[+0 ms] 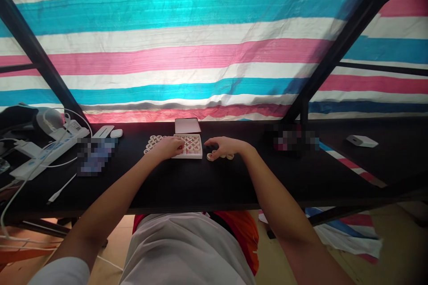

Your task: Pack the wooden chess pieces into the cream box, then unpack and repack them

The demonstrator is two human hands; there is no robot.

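Note:
A small white box (191, 153) holding round wooden game pieces with red and black marks sits on the black table (200, 182). My left hand (169, 147) rests with curled fingers over the box's left edge, pinching at a piece there. Several more loose pieces (152, 141) lie just left of that hand. My right hand (223, 146) hovers palm down, fingers bent, over a few loose pieces (211, 156) to the right of the box. The box lid (187, 125) lies flat behind the box.
White power strips (50, 148) with cables crowd the table's left end, beside a white mouse (116, 133). A small white device (361, 141) sits at far right. Black frame bars (36, 53) slant up both sides before a striped tarp.

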